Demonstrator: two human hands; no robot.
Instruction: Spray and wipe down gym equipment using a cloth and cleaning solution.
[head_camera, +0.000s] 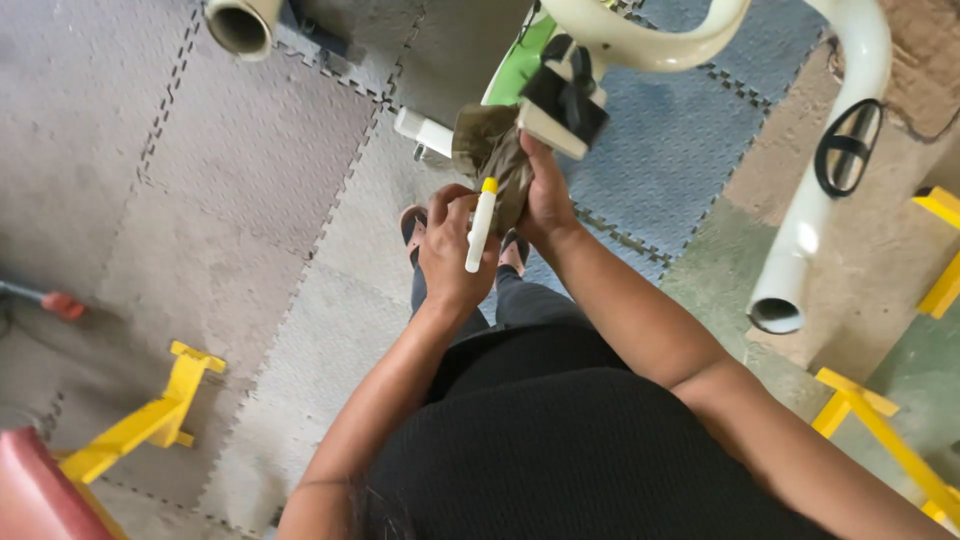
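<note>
White marker (481, 226) with yellow cap clenched in left hand (455, 250), right hand (545, 195) gripping brown rag (490, 150) against cream bike frame (640, 40), foam floor mats (250, 170) below.

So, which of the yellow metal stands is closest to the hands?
The yellow stand at lower left on the grey floor mats is closest to the left hand. The other yellow stands sit farther off, along the right edge.

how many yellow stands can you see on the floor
3. One yellow stand sits at lower left beside a red object; a second is cut off at the right edge; a third lies at lower right. More may be hidden beyond the frame or under the person.
</note>
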